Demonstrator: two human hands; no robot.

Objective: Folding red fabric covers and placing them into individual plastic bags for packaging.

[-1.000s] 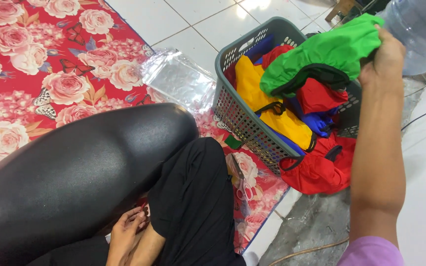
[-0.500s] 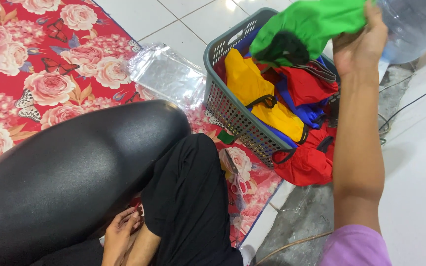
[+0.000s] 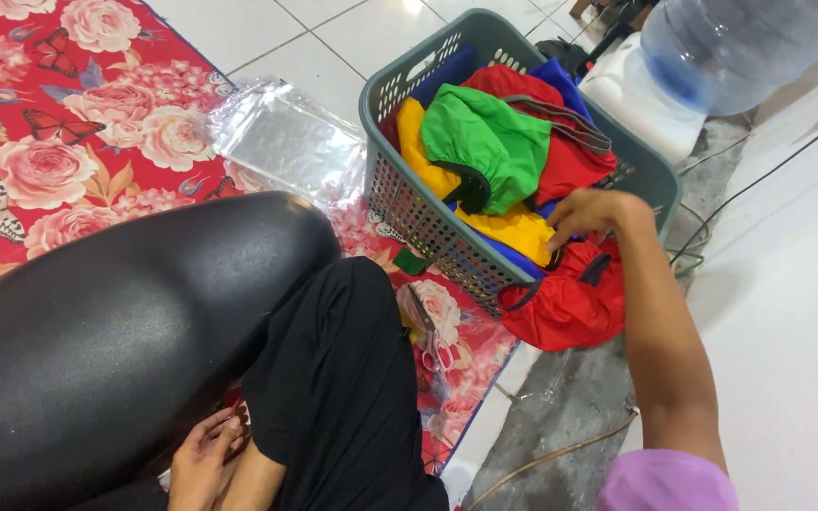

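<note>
My right hand (image 3: 594, 213) reaches over the near rim of a grey-green laundry basket (image 3: 409, 203). Its bent fingers rest on the yellow cloth (image 3: 513, 230) beside a red cloth (image 3: 570, 308) that hangs over the rim. Whether the fingers grip anything is unclear. A green cloth with black trim (image 3: 489, 147) lies on top of the pile in the basket, apart from the hand. My left hand (image 3: 203, 459) lies low by my foot, under my black-clad leg (image 3: 134, 331), fingers loose and holding nothing.
A red floral mat (image 3: 59, 142) covers the floor on the left. A clear plastic bag (image 3: 286, 142) lies beside the basket, and pink-handled scissors (image 3: 433, 341) lie on the mat. A large blue water bottle (image 3: 740, 43) on a white stand and cables (image 3: 712, 237) are at the right.
My right hand held the green cloth up over the basket. The cloth now lies in the basket, and the hand has dropped to the near rim.
</note>
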